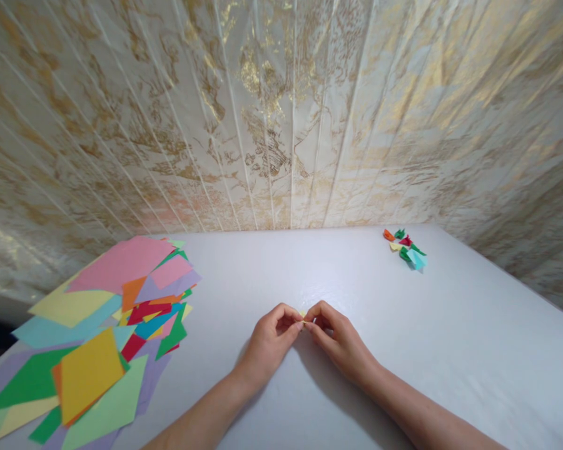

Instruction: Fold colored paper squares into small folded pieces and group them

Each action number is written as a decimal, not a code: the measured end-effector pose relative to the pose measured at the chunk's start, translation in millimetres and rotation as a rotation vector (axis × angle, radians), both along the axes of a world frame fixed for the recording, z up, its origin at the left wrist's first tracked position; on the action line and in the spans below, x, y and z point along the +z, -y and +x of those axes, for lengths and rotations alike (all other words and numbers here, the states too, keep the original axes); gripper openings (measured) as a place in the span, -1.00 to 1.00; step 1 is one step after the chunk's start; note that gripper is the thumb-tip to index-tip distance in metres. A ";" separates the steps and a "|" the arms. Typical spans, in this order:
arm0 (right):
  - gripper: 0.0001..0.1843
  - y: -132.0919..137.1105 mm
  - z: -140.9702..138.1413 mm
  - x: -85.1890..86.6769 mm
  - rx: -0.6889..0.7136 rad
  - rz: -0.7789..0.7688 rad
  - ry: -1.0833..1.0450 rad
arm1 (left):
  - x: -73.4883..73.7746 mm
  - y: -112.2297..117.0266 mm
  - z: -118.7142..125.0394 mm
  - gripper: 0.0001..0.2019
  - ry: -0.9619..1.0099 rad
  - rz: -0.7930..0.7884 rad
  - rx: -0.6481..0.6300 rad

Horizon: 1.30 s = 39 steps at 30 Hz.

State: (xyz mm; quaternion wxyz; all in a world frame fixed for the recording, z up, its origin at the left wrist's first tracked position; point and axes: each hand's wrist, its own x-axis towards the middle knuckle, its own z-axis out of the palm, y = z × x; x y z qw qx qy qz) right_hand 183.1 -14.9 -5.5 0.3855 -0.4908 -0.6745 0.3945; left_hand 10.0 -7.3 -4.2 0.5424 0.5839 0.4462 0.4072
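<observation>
Close together over the middle of the white table, my two hands pinch a tiny piece of yellow paper (303, 314). My left hand (278, 334) grips it from the left between thumb and forefinger. From the right, the thumb and forefinger of my right hand (335, 334) hold it too. Only a small pale-yellow bit shows between the fingertips; its folded shape is mostly hidden.
On the left of the table (234, 269) lies a wide, overlapping spread of coloured paper sheets (91, 375). Several small folded paper pieces (416, 259) form a group at the back right. A white-and-gold curtain (272, 125) hangs along the table's far edge.
</observation>
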 end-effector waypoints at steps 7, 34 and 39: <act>-0.84 1.5 -2.9 2.5 0.025 -0.109 -0.102 | 1.6 0.1 2.7 -0.85 -0.027 -0.031 0.060; -0.60 -2.6 -1.5 14.2 0.085 -0.215 -0.256 | -1.4 5.2 7.4 -0.81 0.084 -0.042 0.061; -0.65 -1.8 -2.3 3.3 0.059 -0.189 -0.224 | -3.3 6.3 7.2 -0.81 0.025 0.000 0.062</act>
